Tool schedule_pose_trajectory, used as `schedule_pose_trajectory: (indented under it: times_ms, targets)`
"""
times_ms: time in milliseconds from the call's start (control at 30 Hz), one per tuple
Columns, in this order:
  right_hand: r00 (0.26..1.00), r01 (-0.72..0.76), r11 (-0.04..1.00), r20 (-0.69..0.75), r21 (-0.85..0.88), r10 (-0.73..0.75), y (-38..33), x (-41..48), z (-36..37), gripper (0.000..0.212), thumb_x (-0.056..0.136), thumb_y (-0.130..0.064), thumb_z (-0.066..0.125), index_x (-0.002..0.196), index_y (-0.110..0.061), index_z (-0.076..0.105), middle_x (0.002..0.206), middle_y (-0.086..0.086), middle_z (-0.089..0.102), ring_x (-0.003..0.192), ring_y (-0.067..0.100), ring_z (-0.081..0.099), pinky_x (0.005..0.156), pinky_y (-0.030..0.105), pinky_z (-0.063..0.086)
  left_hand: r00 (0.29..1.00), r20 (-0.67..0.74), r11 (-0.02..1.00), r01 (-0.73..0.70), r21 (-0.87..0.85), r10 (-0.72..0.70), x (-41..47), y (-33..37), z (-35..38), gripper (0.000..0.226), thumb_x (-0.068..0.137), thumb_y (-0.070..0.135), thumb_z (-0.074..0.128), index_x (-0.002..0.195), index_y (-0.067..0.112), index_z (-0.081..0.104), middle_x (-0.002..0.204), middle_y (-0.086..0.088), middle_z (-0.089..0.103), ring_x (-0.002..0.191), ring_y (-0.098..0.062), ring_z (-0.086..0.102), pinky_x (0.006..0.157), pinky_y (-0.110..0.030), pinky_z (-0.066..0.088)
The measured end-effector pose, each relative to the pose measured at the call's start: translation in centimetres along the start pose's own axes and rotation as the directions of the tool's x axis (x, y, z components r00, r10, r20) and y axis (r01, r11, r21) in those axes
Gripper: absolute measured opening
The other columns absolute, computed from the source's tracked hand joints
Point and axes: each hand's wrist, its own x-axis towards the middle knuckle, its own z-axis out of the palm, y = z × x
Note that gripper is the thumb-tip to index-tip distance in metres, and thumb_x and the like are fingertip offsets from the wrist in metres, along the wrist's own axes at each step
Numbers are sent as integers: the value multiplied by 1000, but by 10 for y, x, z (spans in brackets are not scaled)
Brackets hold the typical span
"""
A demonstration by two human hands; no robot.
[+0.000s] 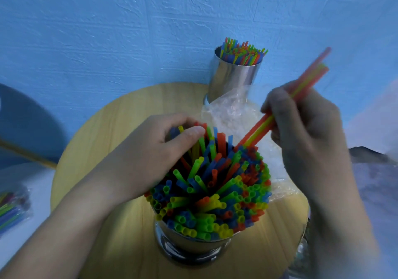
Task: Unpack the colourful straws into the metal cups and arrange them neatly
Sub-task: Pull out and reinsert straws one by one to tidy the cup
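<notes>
Slanting from upper right down to lower left, the held straws (259,128), red, yellow and green, point their long axis at the near metal cup (193,243); their lower ends meet the cup's far-right rim, touching the standing straws (215,194) packed inside. The right hand (301,136), above and right of the cup, is the nearer one; its fingers wrap round the held straws at mid-length. The left hand (155,149) sits over the cup's far-left side, thumb and curled fingers pinching a clump of standing straws and leaning it leftward, seemingly to open a gap. The next move likely means sliding the held straws down their own axis into the cup. Beyond the cup stands a second metal cup (234,80), filled; crumpled clear wrapping (228,112) lies between.
</notes>
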Motion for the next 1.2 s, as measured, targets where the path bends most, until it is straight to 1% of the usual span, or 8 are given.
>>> schedule_pose_trajectory:
  times_ms: [167,300,467,600,767,967,1033,1200]
  targets:
    - [960,-92,993,258,-76,109,2,-1,6,20,103,-26,58,85,-20,66,60,-10,52,55,4,48,53,14,36,983,-182,993,16,113,4,-6,-4,6,21,98,49,52,102,41,71,89,23,75,84,0,73,77,-34,60]
    - [961,-130,990,237,-61,141,3,1,4,10,97,-29,66,89,-24,70,80,5,65,71,21,61,62,27,50,974,-225,981,32,189,11,-9,-3,6,20,96,54,48,103,46,65,94,27,71,88,8,67,74,-23,56]
    - [950,-165,986,262,-37,169,4,1,8,13,95,-33,67,89,-22,69,85,4,67,78,25,66,70,35,55,997,-74,966,2,257,18,-3,11,-12,25,94,58,45,119,59,50,110,35,66,97,6,67,90,-37,54]
    - [944,-155,987,287,-45,162,1,1,10,29,91,-46,59,84,-19,69,74,7,63,64,6,58,57,17,44,992,120,956,-62,286,29,13,21,-22,31,86,56,53,116,59,61,113,37,66,104,14,62,104,-36,50]
    - [951,-171,985,266,20,160,2,2,12,49,99,-49,42,78,-14,68,52,-17,48,52,2,48,54,10,34,982,184,970,-71,231,28,20,16,-24,17,90,41,64,101,51,72,97,29,70,91,9,68,85,-26,56]
    - [988,-89,990,132,107,75,7,4,10,8,102,-17,61,99,-23,65,76,13,63,59,15,54,54,26,47,991,95,969,-118,217,99,15,7,-20,16,90,38,67,97,52,73,88,31,71,84,10,68,80,-32,58]
    - [991,-95,980,114,173,75,9,2,10,30,99,-8,66,117,-30,58,75,18,62,60,21,56,56,27,49,989,76,966,-137,218,124,15,5,-19,10,91,47,67,97,54,72,86,33,71,84,11,68,79,-31,57]
    - [982,-54,998,180,26,49,12,1,9,12,102,-17,61,105,-27,67,83,-2,70,73,10,67,63,17,48,987,78,968,-155,196,142,16,3,-20,11,90,43,71,94,52,74,86,28,73,87,8,68,78,-28,57]
